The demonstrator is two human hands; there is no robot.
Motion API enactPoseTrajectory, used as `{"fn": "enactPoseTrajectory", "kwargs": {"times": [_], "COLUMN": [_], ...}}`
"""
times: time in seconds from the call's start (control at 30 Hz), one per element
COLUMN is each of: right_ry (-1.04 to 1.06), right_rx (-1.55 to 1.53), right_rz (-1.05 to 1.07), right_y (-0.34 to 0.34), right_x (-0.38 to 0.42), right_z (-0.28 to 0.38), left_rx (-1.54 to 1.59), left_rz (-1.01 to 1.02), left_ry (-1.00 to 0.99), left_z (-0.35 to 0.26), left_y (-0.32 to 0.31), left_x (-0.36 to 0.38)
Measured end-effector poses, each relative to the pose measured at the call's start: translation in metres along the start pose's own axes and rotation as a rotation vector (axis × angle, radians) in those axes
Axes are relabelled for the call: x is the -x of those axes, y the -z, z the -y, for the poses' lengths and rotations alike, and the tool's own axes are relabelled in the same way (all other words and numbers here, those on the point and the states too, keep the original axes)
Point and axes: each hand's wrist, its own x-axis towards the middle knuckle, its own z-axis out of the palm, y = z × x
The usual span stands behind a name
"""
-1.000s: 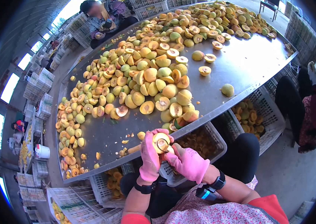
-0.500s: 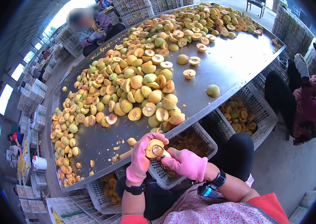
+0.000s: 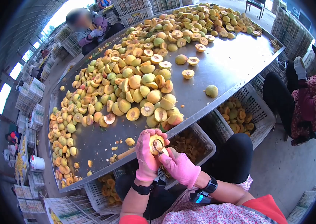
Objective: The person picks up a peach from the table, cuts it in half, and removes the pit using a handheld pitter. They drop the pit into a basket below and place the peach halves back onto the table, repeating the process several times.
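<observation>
Above the table's near edge, my left hand (image 3: 146,156), in a pink glove, cups a halved yellow peach (image 3: 155,142) with its cut face turned up. My right hand (image 3: 181,168), also gloved in pink, is closed around a pitting tool with a curved thin metal loop (image 3: 160,150). The loop lies against the middle of the cut face, at the pit. Most of the tool's handle is hidden inside the right glove. Just beyond the hands, a large heap of peach halves (image 3: 128,80) covers much of the metal table (image 3: 227,63).
Below the table edge stands a plastic crate (image 3: 213,147) with peach pieces. Another crate (image 3: 264,125) of halves is to its right, and one (image 3: 92,194) at lower left. A light wooden stick (image 3: 126,153) lies at the edge. Co-workers sit at far left (image 3: 97,31) and right (image 3: 307,108).
My right hand has tilted, its wrist lower, while the loop stays at the peach half. My left hand has turned slightly around the fruit. The whole view has shifted a little.
</observation>
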Motion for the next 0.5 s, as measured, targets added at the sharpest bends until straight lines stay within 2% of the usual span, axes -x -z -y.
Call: {"fn": "enactPoseTrajectory", "kwargs": {"times": [0.27,0.33,0.43,0.5], "right_ry": [-0.08,-0.088,-0.174,-0.158], "right_rx": [-0.026,-0.072,-0.134,-0.128], "right_rz": [0.031,0.036,0.101,0.112], "right_y": [0.002,0.0,0.003,0.004], "right_x": [-0.002,-0.002,-0.001,-0.001], "right_z": [0.008,0.007,0.01,0.007], "left_rx": [-0.121,-0.265,-0.308,-0.316], "left_rz": [-0.03,-0.065,-0.019,-0.016], "left_ry": [-0.165,-0.254,-0.286,-0.261], "left_z": [0.008,0.011,0.014,0.011], "left_y": [-0.013,-0.016,-0.011,-0.01], "left_x": [0.005,0.006,0.007,0.008]}}
